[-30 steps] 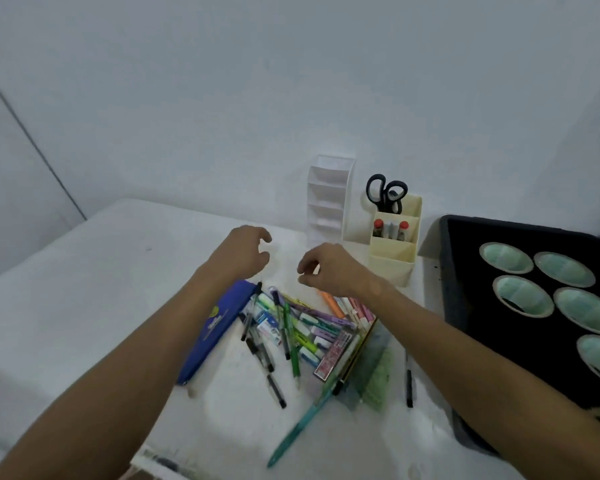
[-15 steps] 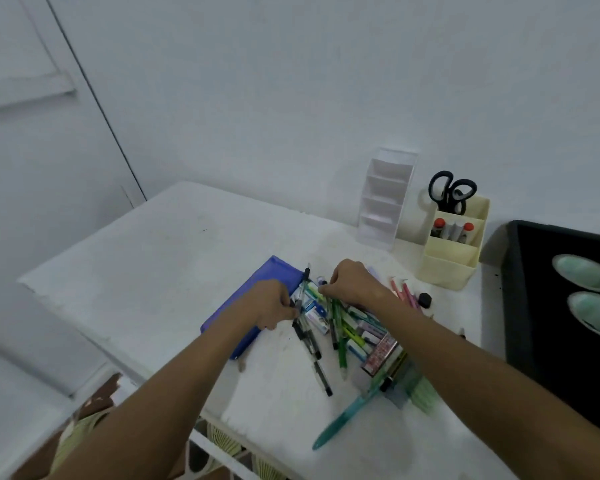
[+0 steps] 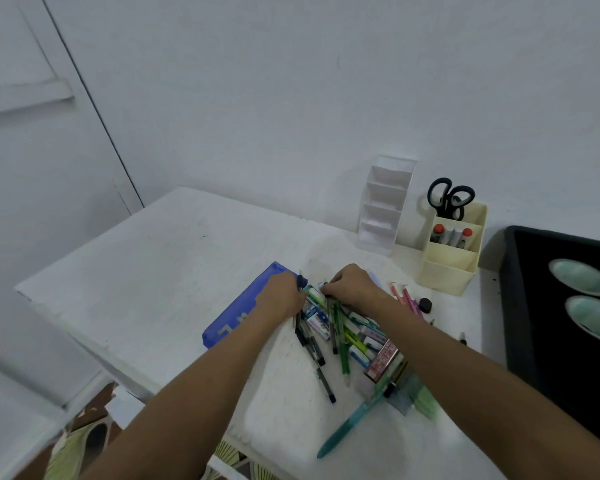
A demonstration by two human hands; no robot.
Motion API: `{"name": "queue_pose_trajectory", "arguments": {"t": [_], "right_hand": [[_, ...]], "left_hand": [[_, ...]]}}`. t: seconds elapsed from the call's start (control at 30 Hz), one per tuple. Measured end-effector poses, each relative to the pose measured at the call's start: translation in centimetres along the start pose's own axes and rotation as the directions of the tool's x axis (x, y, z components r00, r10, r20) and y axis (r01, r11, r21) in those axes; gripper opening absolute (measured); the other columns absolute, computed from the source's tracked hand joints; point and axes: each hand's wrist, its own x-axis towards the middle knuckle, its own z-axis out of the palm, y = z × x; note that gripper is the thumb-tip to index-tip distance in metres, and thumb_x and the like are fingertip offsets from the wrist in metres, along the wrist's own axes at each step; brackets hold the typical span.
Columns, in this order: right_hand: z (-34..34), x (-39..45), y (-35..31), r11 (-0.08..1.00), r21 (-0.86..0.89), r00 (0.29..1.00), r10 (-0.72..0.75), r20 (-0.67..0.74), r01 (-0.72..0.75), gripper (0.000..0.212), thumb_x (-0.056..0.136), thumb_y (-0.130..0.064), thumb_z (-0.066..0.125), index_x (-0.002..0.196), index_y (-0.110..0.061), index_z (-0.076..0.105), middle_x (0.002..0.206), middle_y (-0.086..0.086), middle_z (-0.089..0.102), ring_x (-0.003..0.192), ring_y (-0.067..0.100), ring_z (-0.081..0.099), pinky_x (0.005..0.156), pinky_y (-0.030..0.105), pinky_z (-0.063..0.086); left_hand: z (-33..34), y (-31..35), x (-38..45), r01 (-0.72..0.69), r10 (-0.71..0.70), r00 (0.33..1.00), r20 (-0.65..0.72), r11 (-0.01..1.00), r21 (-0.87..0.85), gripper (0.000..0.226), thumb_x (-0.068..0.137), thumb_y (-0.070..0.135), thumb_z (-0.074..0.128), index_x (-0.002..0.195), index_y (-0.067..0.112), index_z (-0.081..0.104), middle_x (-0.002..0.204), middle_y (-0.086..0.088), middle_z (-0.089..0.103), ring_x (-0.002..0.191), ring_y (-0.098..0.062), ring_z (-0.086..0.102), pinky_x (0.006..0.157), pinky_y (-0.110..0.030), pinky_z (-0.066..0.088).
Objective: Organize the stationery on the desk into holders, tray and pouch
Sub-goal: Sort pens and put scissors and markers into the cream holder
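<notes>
A heap of pens, markers and erasers (image 3: 347, 336) lies on the white desk (image 3: 174, 271). My left hand (image 3: 280, 295) has its fingers curled round a black pen at the heap's left edge, partly over the blue pouch (image 3: 236, 311). My right hand (image 3: 352, 285) pinches pens at the heap's far end. A white tiered holder (image 3: 383, 202) and a cream holder (image 3: 449, 251) with black scissors (image 3: 447, 199) and markers stand at the back. A teal pen (image 3: 352, 422) lies nearest me.
A black tray (image 3: 520, 306) with pale green bowls (image 3: 581, 277) sits at the right. Pink pens (image 3: 407, 297) and a small black cap (image 3: 425, 304) lie beside the cream holder. The desk's left edge drops to the floor; a wall stands behind.
Both hands have come down from above the heap onto it and closed on pens. The view has swung left and tilted.
</notes>
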Motion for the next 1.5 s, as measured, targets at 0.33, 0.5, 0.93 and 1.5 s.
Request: {"name": "queue_pose_trajectory", "arguments": {"t": [0.33, 0.5, 0.93, 1.5], "right_hand": [[-7.6, -2.0, -1.4, 0.951, 0.239, 0.958, -0.136, -0.251, 0.198, 0.016, 0.085, -0.024, 0.067, 0.086, -0.009, 0.071, 0.087, 0.015, 0.073, 0.057, 0.015, 0.055, 0.043, 0.021, 0.041], [-13.4, -4.1, 0.4, 0.923, 0.214, 0.862, -0.189, -0.471, 0.320, 0.009, 0.086, -0.022, 0.067, 0.091, -0.014, 0.069, 0.078, 0.002, 0.069, 0.069, 0.016, 0.065, 0.055, 0.024, 0.055], [-19.1, -6.6, 8.2, 0.955, 0.069, 0.676, -0.153, -0.721, 0.290, 0.011, 0.083, -0.013, 0.069, 0.094, -0.010, 0.072, 0.081, -0.003, 0.067, 0.070, 0.006, 0.063, 0.065, 0.004, 0.046], [-14.5, -2.9, 10.8, 0.971, -0.009, 0.784, -0.200, -0.587, 0.241, 0.021, 0.084, -0.005, 0.068, 0.105, -0.007, 0.073, 0.100, 0.009, 0.073, 0.082, 0.014, 0.065, 0.077, 0.011, 0.048]], "left_hand": [[-5.2, 6.6, 0.3, -0.182, 0.133, 0.980, -0.151, 0.905, -0.385, 0.045, 0.078, 0.015, 0.061, 0.120, 0.018, 0.046, 0.084, -0.009, 0.068, 0.073, -0.026, 0.067, 0.062, -0.036, 0.057], [-6.2, 13.2, 0.7, -0.413, 0.343, 0.910, -0.233, 0.804, -0.429, 0.021, 0.081, 0.017, 0.062, 0.098, 0.016, 0.049, 0.073, -0.007, 0.070, 0.064, -0.022, 0.070, 0.064, -0.041, 0.060], [-1.3, 23.6, 2.4, -0.629, 0.602, 0.774, -0.196, 0.766, -0.132, 0.014, 0.088, 0.021, 0.059, 0.087, 0.008, 0.063, 0.084, -0.005, 0.064, 0.073, -0.017, 0.055, 0.058, -0.020, 0.035], [2.5, 20.8, 4.7, -0.645, 0.646, 0.763, -0.026, 0.763, 0.027, 0.020, 0.089, 0.015, 0.058, 0.102, 0.007, 0.071, 0.097, -0.010, 0.069, 0.087, -0.026, 0.062, 0.076, -0.032, 0.047]]}}
